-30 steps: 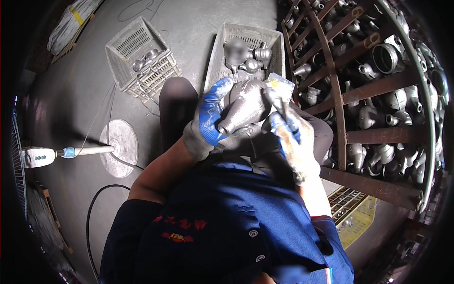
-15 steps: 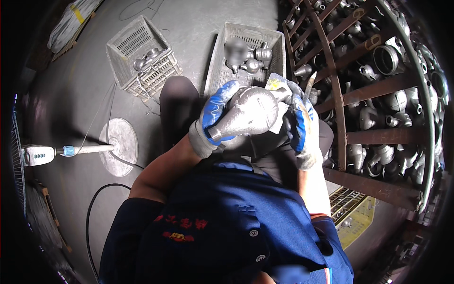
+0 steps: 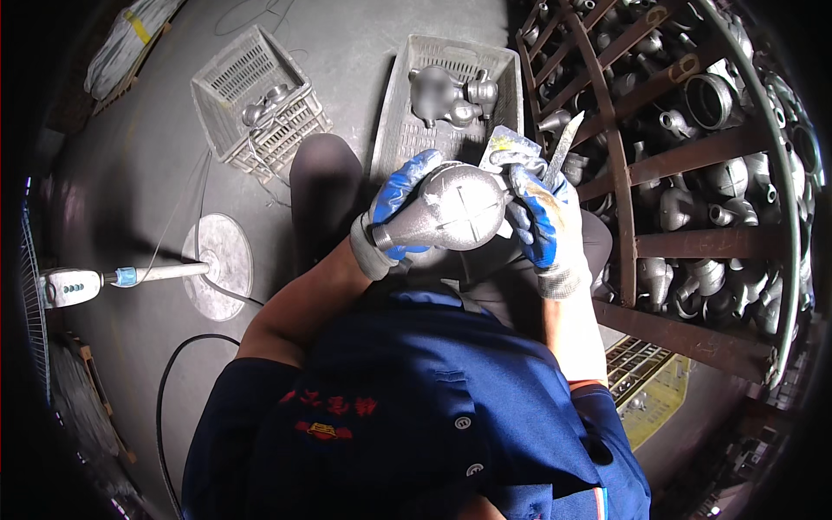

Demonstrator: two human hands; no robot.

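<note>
A grey metal casting (image 3: 455, 208), round-bodied with a narrow threaded neck at its left end, lies across my lap level. My left hand (image 3: 394, 204), in a blue-coated glove, is wrapped round its neck side. A raised cross marks the casting's bright upper face. My right hand (image 3: 539, 212), gloved the same, is closed at the casting's right end. From that hand a flat, pointed tool (image 3: 566, 149), perhaps a file, sticks up. Just beyond the fingers shows a pale sheet (image 3: 513, 143) with yellow stains; what supports it is hidden.
Ahead stands a grey crate (image 3: 399, 130) with several castings (image 3: 464, 113). Another grey crate (image 3: 251, 65) with a few parts stands at left. A rusty metal rack (image 3: 617, 191) full of castings rises close on my right. A fan (image 3: 82, 286) and cables are at left.
The casting has turned in my hands, bringing its cross-marked face up. My right hand has rolled and shifted slightly left, and the pointed tool now shows longer and higher.
</note>
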